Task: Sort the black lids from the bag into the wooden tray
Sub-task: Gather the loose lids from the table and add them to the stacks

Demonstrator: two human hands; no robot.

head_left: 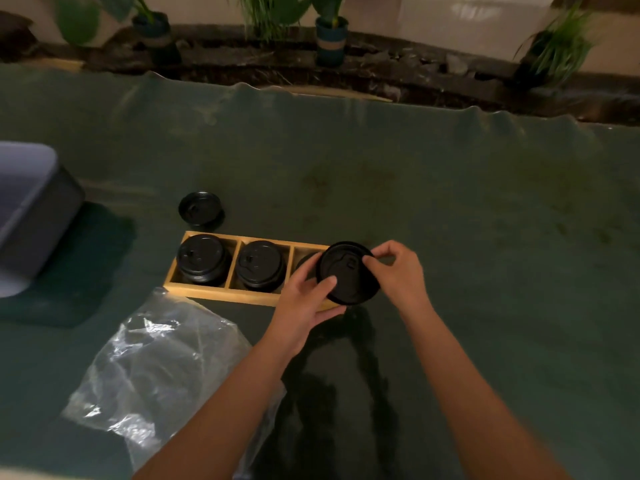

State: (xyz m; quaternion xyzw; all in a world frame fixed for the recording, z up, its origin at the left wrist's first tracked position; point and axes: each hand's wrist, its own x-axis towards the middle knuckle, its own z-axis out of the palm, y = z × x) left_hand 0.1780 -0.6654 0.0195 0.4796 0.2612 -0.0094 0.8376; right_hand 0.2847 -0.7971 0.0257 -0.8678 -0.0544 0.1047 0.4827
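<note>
head view: both hands pinch one black lid [347, 272] by its rim, left hand [304, 299] at seven o'clock, right hand [398, 270] at three. the lid hangs top-up, tilted toward the camera, over the right compartment of the wooden tray [221, 295], sip tab toward one o'clock. being round, it has no long axis. the bag [156, 372] lies at seven o'clock.

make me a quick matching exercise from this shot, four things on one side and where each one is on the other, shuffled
Things:
1. held lid
2. loose lid
3. plastic bag
4. grey bin

Places:
A. far left edge of the view
B. on the cloth just beyond the wooden tray
C. between both hands, over the tray's right end
D. on the cloth in front of the tray

Pairs: 1-C, 2-B, 3-D, 4-A
</note>
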